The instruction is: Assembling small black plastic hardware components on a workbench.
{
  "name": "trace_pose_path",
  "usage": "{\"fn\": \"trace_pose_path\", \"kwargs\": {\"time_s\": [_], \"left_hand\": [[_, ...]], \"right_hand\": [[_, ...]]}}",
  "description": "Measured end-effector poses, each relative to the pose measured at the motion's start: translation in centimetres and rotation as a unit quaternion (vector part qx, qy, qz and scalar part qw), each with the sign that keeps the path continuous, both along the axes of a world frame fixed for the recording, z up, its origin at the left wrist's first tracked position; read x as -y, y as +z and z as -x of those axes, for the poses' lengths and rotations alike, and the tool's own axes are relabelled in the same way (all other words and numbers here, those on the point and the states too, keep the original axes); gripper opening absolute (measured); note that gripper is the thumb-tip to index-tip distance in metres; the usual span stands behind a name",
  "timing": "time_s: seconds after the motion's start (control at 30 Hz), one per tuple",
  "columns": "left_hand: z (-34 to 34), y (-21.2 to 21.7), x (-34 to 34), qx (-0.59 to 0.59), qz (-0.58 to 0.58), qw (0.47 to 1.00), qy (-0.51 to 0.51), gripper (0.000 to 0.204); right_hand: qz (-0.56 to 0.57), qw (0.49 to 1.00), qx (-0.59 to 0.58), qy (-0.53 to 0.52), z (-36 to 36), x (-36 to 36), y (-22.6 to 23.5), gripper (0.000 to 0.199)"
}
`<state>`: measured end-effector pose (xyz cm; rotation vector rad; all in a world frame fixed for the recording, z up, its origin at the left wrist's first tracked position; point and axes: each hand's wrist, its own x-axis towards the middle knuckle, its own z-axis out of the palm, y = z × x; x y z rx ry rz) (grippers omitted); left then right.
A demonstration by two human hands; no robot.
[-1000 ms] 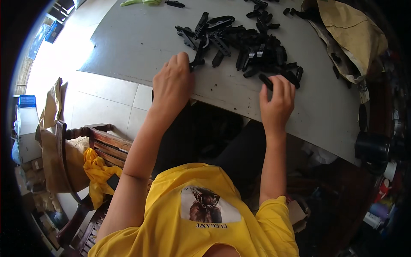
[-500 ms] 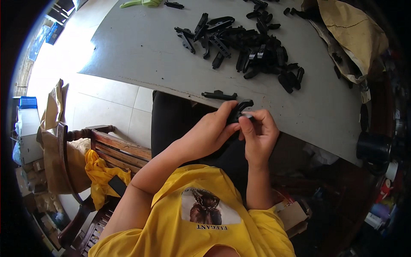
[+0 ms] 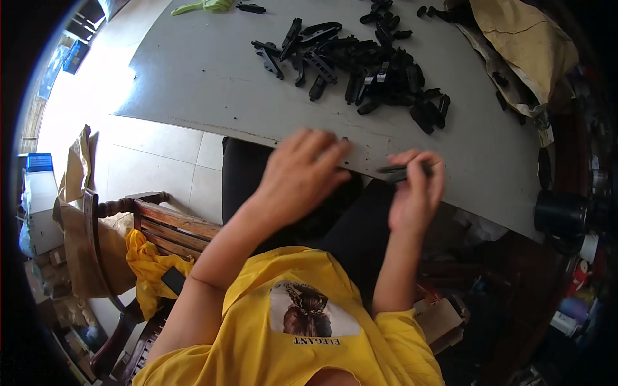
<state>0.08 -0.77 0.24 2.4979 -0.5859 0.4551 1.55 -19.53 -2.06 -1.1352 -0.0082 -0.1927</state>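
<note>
Pinching a black plastic piece (image 3: 400,170) at the table's (image 3: 212,71) near edge, right hand (image 3: 415,193) clamped; left hand (image 3: 302,174) open, fingers spread, beside it.

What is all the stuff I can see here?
Table: one, grey, across the top.
Black parts: a heap, too many to count, black, top middle of table.
Green thing: one, green, table's far edge.
Cloth: one, tan, top right of table.
Chair: one, brown wood, lower left.
Yellow rag: one, yellow, on the chair.
Black cylinder: one, black, right of the table edge.
Shirt: one, yellow, bottom.
Left hand: at table's near edge, empty as far as shows.
Right hand: holds one black part.
</note>
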Motion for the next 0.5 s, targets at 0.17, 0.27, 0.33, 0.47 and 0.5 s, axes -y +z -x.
{"fn": "trace_pose_path", "kwargs": {"time_s": [0.17, 0.27, 0.33, 0.47, 0.5], "left_hand": [[-1.4, -0.7, -2.6, -0.073, -0.139, 0.987, 0.041, 0.023], [-1.6, -0.8, -2.5, -0.073, -0.157, 0.984, 0.051, 0.019], [-1.5, -0.8, -2.4, -0.098, -0.083, 0.989, 0.065, 0.02], [-1.2, -0.8, -1.8, -0.153, 0.177, 0.971, 0.042, 0.024], [-1.2, -0.5, -1.7, -0.154, 0.177, 0.971, 0.043, 0.024]], "right_hand": [[0.625, 0.759, 0.103, -0.152, -6.1, 2.3, 0.7, 0.01], [0.739, 0.661, 0.068, -0.106, -6.6, 1.9, 0.9, 0.016], [0.797, 0.599, 0.043, -0.064, -5.9, 1.8, 1.1, 0.018], [0.788, 0.613, 0.053, -0.041, -4.7, 1.8, 1.0, 0.025], [0.788, 0.612, 0.052, -0.04, -4.5, 1.8, 1.1, 0.025]]}}
